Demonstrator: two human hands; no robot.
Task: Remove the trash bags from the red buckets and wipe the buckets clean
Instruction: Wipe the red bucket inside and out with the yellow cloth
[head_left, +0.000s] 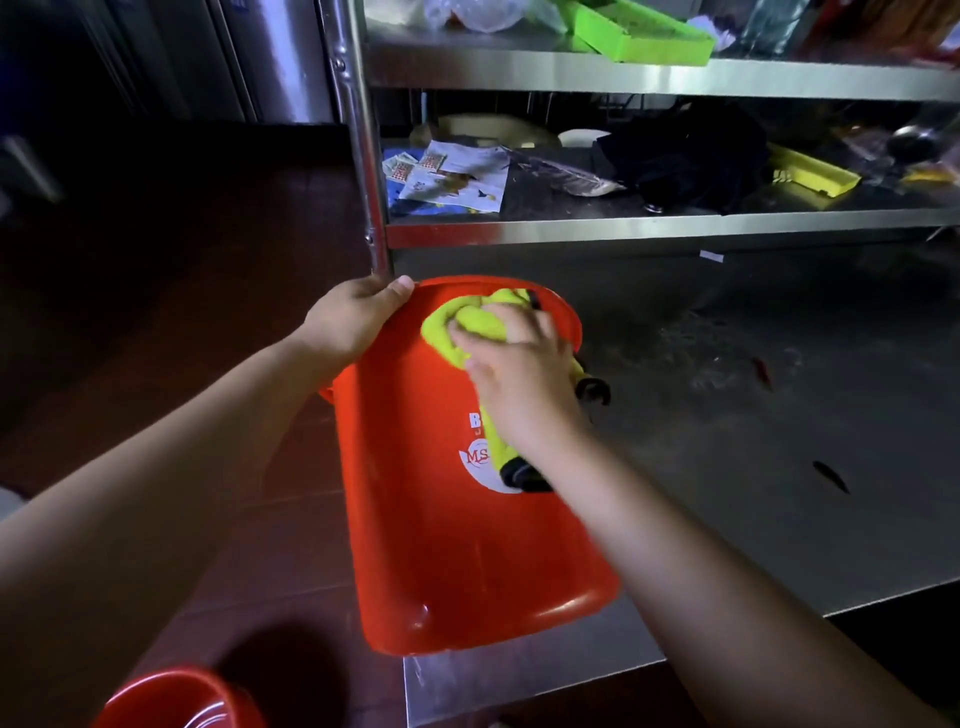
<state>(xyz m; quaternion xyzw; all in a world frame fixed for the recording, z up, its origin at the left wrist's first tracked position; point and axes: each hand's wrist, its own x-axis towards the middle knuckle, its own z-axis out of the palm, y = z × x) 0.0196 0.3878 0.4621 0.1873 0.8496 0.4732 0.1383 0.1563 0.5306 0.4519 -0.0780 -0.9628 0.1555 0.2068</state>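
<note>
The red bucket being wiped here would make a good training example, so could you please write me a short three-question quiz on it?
1. True or false: the red bucket stands upright on the floor.
2. Which hand grips the bucket's rim: (a) the left hand, (b) the right hand?
3. Fill in: the right hand presses a ____ cloth against the bucket's outer wall.

Key
1. False: it lies tipped on its side on the steel table.
2. (a).
3. Yellow-green.
</note>
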